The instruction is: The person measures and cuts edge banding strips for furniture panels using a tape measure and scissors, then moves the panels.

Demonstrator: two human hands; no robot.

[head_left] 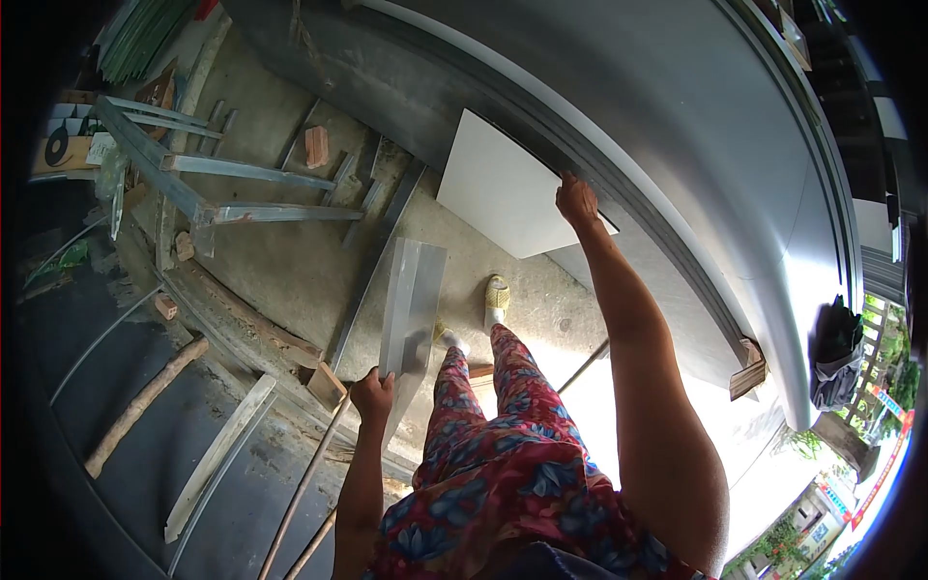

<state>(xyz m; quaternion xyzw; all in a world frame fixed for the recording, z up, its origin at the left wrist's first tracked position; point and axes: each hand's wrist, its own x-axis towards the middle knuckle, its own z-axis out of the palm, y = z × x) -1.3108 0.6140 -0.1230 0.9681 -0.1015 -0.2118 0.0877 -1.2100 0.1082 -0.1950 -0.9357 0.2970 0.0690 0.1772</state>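
My left hand (373,394) is closed on the edge of a long bent grey metal sheet (414,300), which hangs upright beside my left leg. At the upper right, my right hand (577,200) grips the edge of a flat white panel (507,188). The panel lies tilted near the base of a large grey metal surface (677,116). Part of the right hand's fingers is hidden behind the panel edge.
A metal frame (155,159) with protruding bars stands at the upper left. A brick (316,146) and metal strips lie on the concrete floor. Wooden poles (145,406) lie at the lower left. A dark bag (837,353) hangs at the right.
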